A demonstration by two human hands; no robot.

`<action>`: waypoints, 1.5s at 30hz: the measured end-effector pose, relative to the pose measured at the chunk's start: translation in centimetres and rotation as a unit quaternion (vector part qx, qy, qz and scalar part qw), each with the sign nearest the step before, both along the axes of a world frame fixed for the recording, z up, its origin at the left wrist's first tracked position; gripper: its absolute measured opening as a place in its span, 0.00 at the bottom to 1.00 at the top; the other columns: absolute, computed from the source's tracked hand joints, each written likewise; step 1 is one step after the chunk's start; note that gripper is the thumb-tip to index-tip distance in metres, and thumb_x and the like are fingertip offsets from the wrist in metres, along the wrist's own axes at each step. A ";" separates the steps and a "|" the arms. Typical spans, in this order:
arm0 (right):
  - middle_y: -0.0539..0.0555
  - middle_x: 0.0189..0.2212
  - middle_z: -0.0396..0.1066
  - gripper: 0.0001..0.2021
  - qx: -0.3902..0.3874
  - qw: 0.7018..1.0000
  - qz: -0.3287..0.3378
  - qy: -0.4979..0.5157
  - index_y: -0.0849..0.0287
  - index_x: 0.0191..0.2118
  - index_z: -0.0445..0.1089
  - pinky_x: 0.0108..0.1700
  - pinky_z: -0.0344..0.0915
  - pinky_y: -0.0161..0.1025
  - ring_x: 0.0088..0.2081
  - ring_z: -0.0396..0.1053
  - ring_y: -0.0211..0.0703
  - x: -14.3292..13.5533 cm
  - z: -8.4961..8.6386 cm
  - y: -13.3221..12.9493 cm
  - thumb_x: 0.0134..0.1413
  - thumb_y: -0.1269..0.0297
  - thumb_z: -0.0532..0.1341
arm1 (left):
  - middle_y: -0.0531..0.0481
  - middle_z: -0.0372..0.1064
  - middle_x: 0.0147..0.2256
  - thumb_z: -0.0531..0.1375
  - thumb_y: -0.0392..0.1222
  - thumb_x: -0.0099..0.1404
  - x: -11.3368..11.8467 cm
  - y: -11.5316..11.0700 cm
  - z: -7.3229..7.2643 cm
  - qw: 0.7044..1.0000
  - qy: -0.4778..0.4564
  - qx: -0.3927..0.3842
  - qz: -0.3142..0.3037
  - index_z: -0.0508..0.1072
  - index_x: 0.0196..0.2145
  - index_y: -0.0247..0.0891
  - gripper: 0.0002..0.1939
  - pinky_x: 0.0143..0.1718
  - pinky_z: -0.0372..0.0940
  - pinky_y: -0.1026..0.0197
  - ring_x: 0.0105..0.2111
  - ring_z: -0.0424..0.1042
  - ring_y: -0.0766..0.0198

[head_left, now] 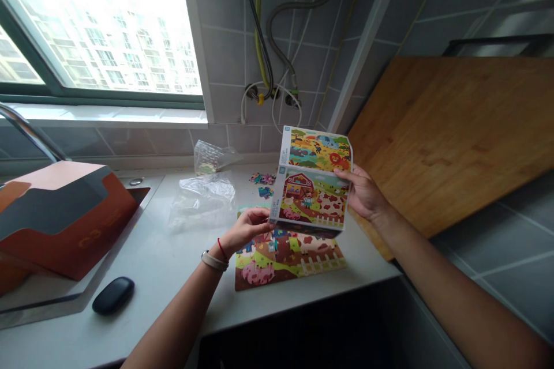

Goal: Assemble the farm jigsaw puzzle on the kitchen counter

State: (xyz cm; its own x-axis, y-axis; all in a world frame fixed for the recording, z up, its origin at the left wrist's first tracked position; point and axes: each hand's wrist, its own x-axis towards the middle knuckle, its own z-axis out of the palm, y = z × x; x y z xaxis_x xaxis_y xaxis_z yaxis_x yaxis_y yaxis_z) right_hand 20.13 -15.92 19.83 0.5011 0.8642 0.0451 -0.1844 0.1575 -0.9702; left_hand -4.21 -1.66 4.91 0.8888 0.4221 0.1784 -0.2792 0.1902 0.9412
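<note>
A folded picture leaflet (315,196) with a barn and cow panel below and a panel of jungle animals above is held up over the counter. My left hand (249,229) pinches its lower left corner. On its right edge, my right hand (366,191) is closed, thumb on the front and fingers behind. Under the leaflet lies a farm jigsaw puzzle (259,271) showing a pink pig and a white fence; the leaflet hides its upper part. A few loose puzzle pieces (265,192) sit just beyond my left hand.
Crumpled clear plastic bags (205,199) lie left of the puzzle. Further left are a black computer mouse (113,295) and an orange and grey cardboard box (82,225) by the sink. A large wooden board (459,138) leans at right. Hoses (259,23) hang on the tiled wall.
</note>
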 end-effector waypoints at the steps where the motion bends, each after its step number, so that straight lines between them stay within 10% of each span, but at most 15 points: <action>1: 0.54 0.44 0.84 0.17 0.002 1.000 0.004 -0.005 0.52 0.42 0.77 0.54 0.78 0.56 0.53 0.80 0.60 -0.4 0.2 -0.1 0.43 0.62 0.75 | 0.42 0.80 0.42 0.75 0.52 0.58 0.1 0.1 0.1 1.000 -0.004 0.013 0.027 0.83 0.33 0.36 0.16 0.51 0.70 0.53 0.45 0.78 0.52; 9: 0.53 0.47 0.83 0.21 0.015 0.999 0.048 -0.016 0.51 0.47 0.78 0.58 0.74 0.55 0.56 0.77 0.60 -3.6 0.2 -1.1 0.46 0.57 0.77 | 0.39 0.58 0.70 0.75 0.56 0.55 0.4 1.2 0.8 0.959 -0.062 0.076 0.267 0.77 0.24 0.38 0.20 0.70 0.53 0.43 0.71 0.54 0.39; 17: 0.53 0.45 0.83 0.20 0.018 0.999 0.027 -0.043 0.50 0.43 0.77 0.57 0.75 0.55 0.55 0.77 0.59 -3.5 -0.6 -0.3 0.44 0.54 0.78 | 0.38 0.54 0.72 0.74 0.55 0.59 0.3 1.3 0.5 0.968 -0.059 0.039 0.242 0.78 0.29 0.37 0.18 0.68 0.58 0.43 0.72 0.54 0.39; 26: 0.51 0.48 0.82 0.22 0.037 0.995 -0.035 -0.082 0.49 0.47 0.75 0.55 0.77 0.54 0.54 0.78 0.58 -0.5 0.7 0.5 0.45 0.57 0.78 | 0.40 0.53 0.73 0.72 0.51 0.61 0.4 1.1 0.1 0.945 -0.025 0.184 0.270 0.83 0.32 0.39 0.12 0.74 0.45 0.43 0.73 0.50 0.42; 32: 0.49 0.49 0.82 0.26 0.034 0.993 -0.074 -0.082 0.47 0.52 0.73 0.51 0.79 0.50 0.52 0.79 0.55 1.4 0.1 0.3 0.46 0.59 0.77 | 0.38 0.56 0.71 0.71 0.53 0.63 0.2 0.2 1.1 0.972 -0.044 0.118 0.198 0.84 0.33 0.38 0.15 0.70 0.56 0.41 0.71 0.55 0.39; 40: 0.46 0.46 0.83 0.52 0.010 0.995 -0.083 -0.048 0.38 0.74 0.48 0.46 0.82 0.52 0.46 0.82 0.51 2.8 -1.8 0.7 0.49 0.63 0.75 | 0.40 0.61 0.69 0.72 0.54 0.62 0.0 -0.4 1.9 0.981 -0.058 0.091 0.160 0.84 0.31 0.38 0.15 0.71 0.55 0.42 0.69 0.59 0.39; 45: 0.49 0.42 0.84 0.31 -0.014 0.997 -0.060 -0.056 0.47 0.58 0.72 0.46 0.82 0.47 0.41 0.82 0.49 3.2 -2.6 1.1 0.46 0.61 0.77 | 0.40 0.61 0.69 0.72 0.53 0.62 0.0 -0.1 1.7 0.982 -0.072 0.063 0.161 0.85 0.32 0.39 0.14 0.70 0.57 0.42 0.69 0.60 0.39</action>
State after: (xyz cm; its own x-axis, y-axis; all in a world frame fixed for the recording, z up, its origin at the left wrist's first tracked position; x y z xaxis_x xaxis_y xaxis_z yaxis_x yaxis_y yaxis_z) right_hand 23.30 -14.84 17.27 0.5940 0.8002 0.0832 -0.0571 0.1451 -0.9878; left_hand -4.21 -1.81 6.61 0.6749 0.6439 0.3603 -0.4371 -0.0444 0.8983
